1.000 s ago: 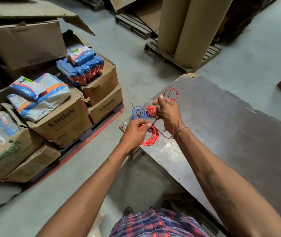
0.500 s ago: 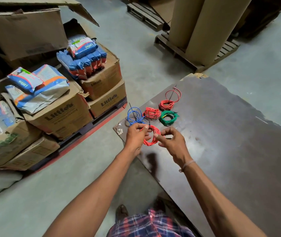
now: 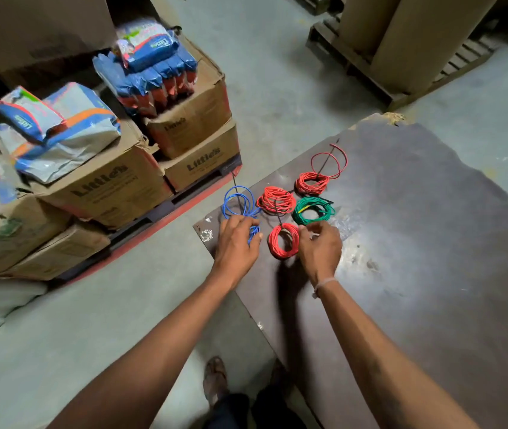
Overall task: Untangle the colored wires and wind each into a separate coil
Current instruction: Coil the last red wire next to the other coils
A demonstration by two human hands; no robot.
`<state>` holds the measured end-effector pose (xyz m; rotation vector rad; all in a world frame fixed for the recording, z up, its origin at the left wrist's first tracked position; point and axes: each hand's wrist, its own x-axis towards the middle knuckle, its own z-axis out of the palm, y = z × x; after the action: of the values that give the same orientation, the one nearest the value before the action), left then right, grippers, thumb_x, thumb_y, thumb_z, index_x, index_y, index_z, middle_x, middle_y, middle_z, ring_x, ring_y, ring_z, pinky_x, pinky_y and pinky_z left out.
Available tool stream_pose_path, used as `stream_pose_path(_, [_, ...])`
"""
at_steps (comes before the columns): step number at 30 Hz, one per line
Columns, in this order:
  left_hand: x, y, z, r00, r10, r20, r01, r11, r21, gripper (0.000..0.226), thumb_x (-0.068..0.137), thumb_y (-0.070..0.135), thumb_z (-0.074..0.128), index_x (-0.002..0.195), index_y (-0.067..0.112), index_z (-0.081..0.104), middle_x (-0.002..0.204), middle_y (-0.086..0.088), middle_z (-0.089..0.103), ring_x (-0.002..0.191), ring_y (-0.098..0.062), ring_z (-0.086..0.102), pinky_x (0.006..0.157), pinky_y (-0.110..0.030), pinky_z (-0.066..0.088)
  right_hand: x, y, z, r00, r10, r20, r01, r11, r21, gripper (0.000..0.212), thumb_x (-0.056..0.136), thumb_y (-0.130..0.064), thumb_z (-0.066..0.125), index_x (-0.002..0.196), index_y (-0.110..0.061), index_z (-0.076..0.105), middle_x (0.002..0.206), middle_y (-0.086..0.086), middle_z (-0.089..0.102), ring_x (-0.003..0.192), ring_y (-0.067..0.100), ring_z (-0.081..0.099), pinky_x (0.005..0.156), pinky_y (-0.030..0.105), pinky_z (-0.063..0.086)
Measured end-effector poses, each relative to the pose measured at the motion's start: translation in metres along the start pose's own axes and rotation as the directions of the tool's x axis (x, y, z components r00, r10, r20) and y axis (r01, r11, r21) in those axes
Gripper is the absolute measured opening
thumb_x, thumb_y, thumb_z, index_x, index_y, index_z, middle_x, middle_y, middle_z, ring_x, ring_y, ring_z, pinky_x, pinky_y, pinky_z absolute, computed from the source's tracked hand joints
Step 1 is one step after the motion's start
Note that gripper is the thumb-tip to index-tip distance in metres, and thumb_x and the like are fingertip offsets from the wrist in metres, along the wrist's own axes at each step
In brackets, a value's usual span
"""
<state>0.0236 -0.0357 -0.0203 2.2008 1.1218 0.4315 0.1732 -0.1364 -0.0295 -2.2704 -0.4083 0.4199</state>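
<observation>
**Red, blue and green wire coils on a dark counter**

Dark, scuffed board forms the counter (image 3: 432, 243), filling the right half of the frame. Near its left corner, at centre frame, lie five wire bundles. A loose blue wire (image 3: 238, 202) sits furthest left, its loops partly hanging past the counter edge. Just right of it is a red coil (image 3: 275, 200), and above and right of that another red coil (image 3: 311, 182) with a loose red loop rising from it. A green coil (image 3: 313, 210) lies below that one. A third red coil (image 3: 283, 241), nearest the viewer, lies between the two hands.

The left hand (image 3: 235, 243) has its fingers curled around the lower strands of the blue wire. The right hand (image 3: 320, 246) touches the right edge of the nearest red coil, fingers bent; whether it grips anything I cannot tell.

Stacked cardboard boxes (image 3: 97, 187) topped with blue packets (image 3: 150, 66) fill the left of the frame on a grey floor (image 3: 60, 335).
</observation>
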Motion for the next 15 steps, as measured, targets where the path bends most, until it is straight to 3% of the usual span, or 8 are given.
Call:
stream_pose_path(3, [-0.003,-0.015,0.001,0.996,0.049,-0.074,-0.036,0.984,0.173,0.047,0.087,0.033,0.072,0.129,0.017,0.061,0.140,-0.013,0.047,0.134,-0.036,0.039,0.111,-0.049,0.035,0.001,-0.009,-0.025,0.949,-0.246,-0.198,0.238,0.969,-0.060,0.011,0.087,-0.020,0.070,0.087,-0.010,0.066,0.098,0.012,0.058,0.094,0.033,0.056,0.082,0.033,0.038])
stream_pose_path(6, [0.001,-0.025,0.006,1.000,-0.005,-0.007,0.006,0.979,0.205,0.078,0.085,0.049,0.072,0.151,0.022,0.041,0.161,-0.016,0.022,0.152,-0.037,0.011,0.120,-0.052,0.017,0.030,-0.023,-0.053,0.845,-0.487,-0.221,0.453,0.872,-0.186,0.015,0.088,-0.024,0.069,0.095,-0.011,0.065,0.103,0.009,0.057,0.097,0.029,0.050,0.081,0.029,0.032])
stream_pose_path(7, [0.003,-0.027,0.008,0.998,-0.034,0.044,0.025,0.982,0.185,0.087,0.085,0.054,0.071,0.156,0.024,0.031,0.165,-0.015,0.013,0.154,-0.035,0.002,0.122,-0.052,0.012,0.047,-0.028,-0.057,0.822,-0.548,-0.155,0.505,0.827,-0.248,0.024,0.086,-0.030,0.067,0.102,-0.012,0.064,0.109,0.009,0.057,0.102,0.031,0.050,0.084,0.033,0.035])
stream_pose_path(9, [0.007,-0.030,0.013,0.984,-0.089,0.152,0.063,0.984,0.165,0.102,0.083,0.065,0.067,0.161,0.029,0.013,0.168,-0.012,-0.004,0.155,-0.032,-0.014,0.125,-0.052,0.004,0.088,-0.031,-0.058,0.800,-0.588,0.119,0.584,0.718,-0.378,0.055,0.082,-0.049,0.067,0.125,-0.016,0.059,0.130,0.011,0.055,0.127,0.038,0.047,0.101,0.045,0.037])
stream_pose_path(11, [0.008,-0.031,0.020,0.972,-0.099,0.212,0.062,0.983,0.175,0.113,0.078,0.076,0.062,0.161,0.033,0.000,0.168,-0.010,-0.016,0.151,-0.033,-0.027,0.123,-0.050,-0.005,0.117,-0.030,-0.048,0.764,-0.470,0.441,0.641,0.627,-0.443,0.095,0.073,-0.075,0.063,0.149,-0.021,0.043,0.155,0.011,0.041,0.152,0.041,0.022,0.120,0.060,0.016])
stream_pose_path(13, [0.008,-0.029,0.028,0.967,-0.094,0.238,0.055,0.985,0.163,0.120,0.073,0.083,0.060,0.160,0.036,-0.009,0.166,-0.011,-0.024,0.147,-0.032,-0.036,0.118,-0.047,-0.012,0.127,-0.022,-0.035,0.711,-0.326,0.623,0.673,0.573,-0.468,0.124,0.060,-0.099,0.042,0.159,-0.025,0.029,0.166,0.008,0.027,0.157,0.038,0.004,0.119,0.068,-0.002])
stream_pose_path(15, [0.009,-0.025,0.035,0.963,-0.097,0.251,0.062,0.988,0.143,0.125,0.070,0.085,0.061,0.159,0.038,-0.012,0.164,-0.013,-0.029,0.146,-0.033,-0.038,0.115,-0.045,-0.012,0.124,-0.009,-0.026,0.677,-0.275,0.682,0.690,0.559,-0.459,0.136,0.050,-0.109,0.024,0.161,-0.029,0.027,0.166,0.007,0.027,0.157,0.038,0.005,0.119,0.071,0.001])
